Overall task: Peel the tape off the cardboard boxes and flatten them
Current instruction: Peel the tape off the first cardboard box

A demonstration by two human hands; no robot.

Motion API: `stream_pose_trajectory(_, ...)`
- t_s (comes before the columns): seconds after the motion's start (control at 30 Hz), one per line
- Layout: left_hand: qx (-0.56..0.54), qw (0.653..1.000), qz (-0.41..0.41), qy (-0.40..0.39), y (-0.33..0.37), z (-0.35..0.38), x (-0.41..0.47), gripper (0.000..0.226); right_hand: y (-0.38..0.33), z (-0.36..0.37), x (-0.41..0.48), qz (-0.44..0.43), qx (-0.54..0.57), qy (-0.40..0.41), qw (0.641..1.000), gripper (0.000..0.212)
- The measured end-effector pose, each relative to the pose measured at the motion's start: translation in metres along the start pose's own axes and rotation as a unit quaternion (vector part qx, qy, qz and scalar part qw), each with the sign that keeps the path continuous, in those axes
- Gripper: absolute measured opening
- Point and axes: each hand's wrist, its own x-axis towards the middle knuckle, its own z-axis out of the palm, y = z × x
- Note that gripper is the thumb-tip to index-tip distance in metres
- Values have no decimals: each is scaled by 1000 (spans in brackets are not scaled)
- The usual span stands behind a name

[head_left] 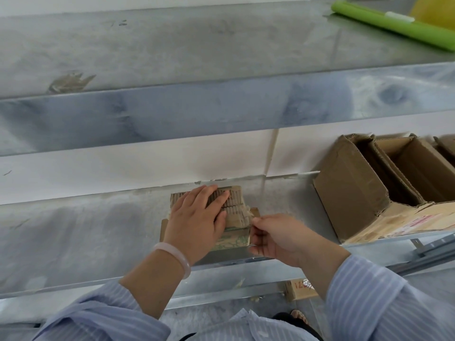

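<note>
Left hand presses straight fingers on the small flattened brown cardboard box; right hand pinches its clear tape.

Two hands are working: left hand and right hand. One pale bracelet is sitting on the left wrist.

One small cardboard box is lying under them, with the right hand pinching at its right edge.

To the right, two open boxes are standing side by side, the nearer open box and the farther open box. A possible third is poking in at the frame edge — cut off, so the count is uncertain. One flattened sheet is lying beneath them.

Two metal shelves are running across, the upper shelf and the lower shelf.

Far right, there is one green roll and one yellow object.

Near, at floor level — one little carton and one sandalled foot.
</note>
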Motion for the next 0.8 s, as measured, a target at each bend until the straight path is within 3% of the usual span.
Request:
stream_pose_trajectory(0.27,-4,1000,1,-3,0,0,1,50,9,-10,-1,-42,62,-3,997,13)
stream_pose_trajectory(0.37,-5,1000,1,-6,0,0,1,51,12,-15,-1,-77,-22,26,996,15)
stream_pose_trajectory(0.53,-3,1000,1,-14,0,-2,1,52,16,-15,0,-125,-151,88,977,1)
stream_pose_trajectory(0.67,-3,1000,1,-18,0,-3,1,53,19,-10,2,-151,-226,99,957,7)
stream_pose_trajectory(0.8,-3,1000,-1,-15,0,-1,1,52,10,-5,-2,-120,-95,47,987,16)
